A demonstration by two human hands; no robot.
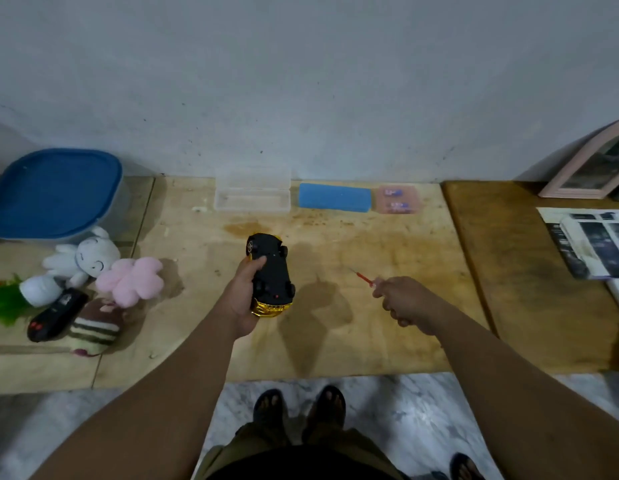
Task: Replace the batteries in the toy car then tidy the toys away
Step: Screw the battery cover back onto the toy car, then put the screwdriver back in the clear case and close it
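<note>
Your left hand (241,299) holds the toy car (270,279) above the middle of the desk (370,323), its black underside turned up toward you and its gold body showing at the near end; your fingers (258,263) are wrapped around the car's left side, with the thumb lying across the chassis. Your right hand (407,301) is to the right of the car, well apart from it, closed around a small red-handled screwdriver (365,277) whose thin tip points up and left, toward the car. At the back of the desk, against the wall, an open clear plastic case (252,194) sits just left of a blue sponge-like block (334,198), and just right of that block lies a pink pack of batteries (399,199). On the left of the desk a large container with a blue lid (55,194) stands behind a cluster of toys: a white plush rabbit (88,256), a pink plush flower (131,278), a black remote control (57,315), a striped brown plush (96,329) and something green and leafy (5,303) at the edge. On the right you have magazines (592,242) and a pink picture frame (588,168) leaning near the wall.
</note>
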